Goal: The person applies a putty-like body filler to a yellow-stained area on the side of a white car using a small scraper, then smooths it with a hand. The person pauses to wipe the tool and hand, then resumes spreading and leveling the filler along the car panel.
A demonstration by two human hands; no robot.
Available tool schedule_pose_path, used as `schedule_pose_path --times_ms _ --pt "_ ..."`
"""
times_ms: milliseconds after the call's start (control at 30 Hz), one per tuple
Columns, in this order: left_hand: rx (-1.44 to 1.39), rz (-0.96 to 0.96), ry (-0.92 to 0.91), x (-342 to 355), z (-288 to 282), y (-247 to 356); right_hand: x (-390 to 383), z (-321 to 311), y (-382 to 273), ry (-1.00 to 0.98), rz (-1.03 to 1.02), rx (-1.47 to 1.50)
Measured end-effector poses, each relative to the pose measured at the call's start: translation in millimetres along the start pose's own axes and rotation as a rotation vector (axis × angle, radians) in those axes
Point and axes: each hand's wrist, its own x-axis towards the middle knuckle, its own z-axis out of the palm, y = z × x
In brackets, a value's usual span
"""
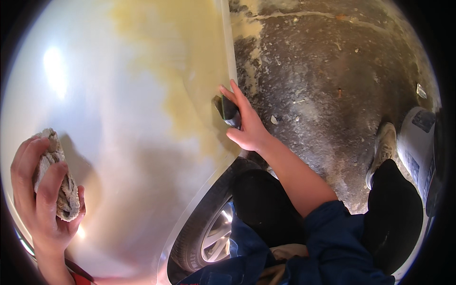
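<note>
A pale, glossy car body panel (pixel 118 156) fills the left half of the head view, with yellowish patches across its upper right part. My left hand (pixel 45 204) is wrapped round a crumpled, dirty grey-white rag (pixel 61 187) over the panel's left side. By the panel's right edge, my right hand (pixel 251 124) grips a small dark block with a green edge (pixel 230 110), which looks like a sanding block. Its underside is hidden, so contact with the panel cannot be made out. The right thumb and fingers sit on either side of the block.
Below the panel's curved arch sits a wheel with a black tyre (pixel 190 249) and silver spokes (pixel 217 244). The dark, stained floor (pixel 323 85) has scattered debris. At the right stands a white bucket-like container (pixel 414 147), beside a dusty shoe (pixel 383 147).
</note>
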Motion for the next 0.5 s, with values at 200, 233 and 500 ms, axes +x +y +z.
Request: schedule_pose_path --times_ms 200,233,500 --pt "-0.05 -0.027 0.001 -3 2 -2 -15 5 5 0.011 -0.082 -0.076" --pt "-0.049 -0.027 -0.006 -3 3 -2 -17 4 6 0.004 -0.075 -0.089" --pt "-0.061 -0.005 0.003 -3 2 -3 -5 5 12 0.082 -0.1 0.024"
